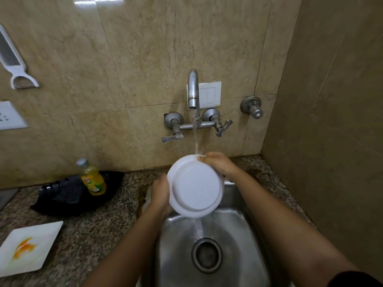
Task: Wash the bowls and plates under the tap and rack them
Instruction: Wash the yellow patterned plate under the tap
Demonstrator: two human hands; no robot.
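Observation:
A round white bowl (195, 186) is held on edge over the steel sink (234, 228), its underside facing me. Water from the tap (193, 90) falls onto its top rim and runs off the bottom into the basin. My left hand (160, 193) grips the bowl's left rim, fingers hidden behind it. My right hand (218, 164) holds the upper right rim, fingers curled over the edge. A square white plate (29, 247) smeared with orange sauce lies on the counter at the lower left.
A yellow dish-soap bottle (92, 179) stands on a black tray (68, 195) left of the sink. Tap handles (173, 138) and a separate valve (253, 107) jut from the tiled wall. A white peeler (14, 63) hangs at upper left. A side wall closes the right.

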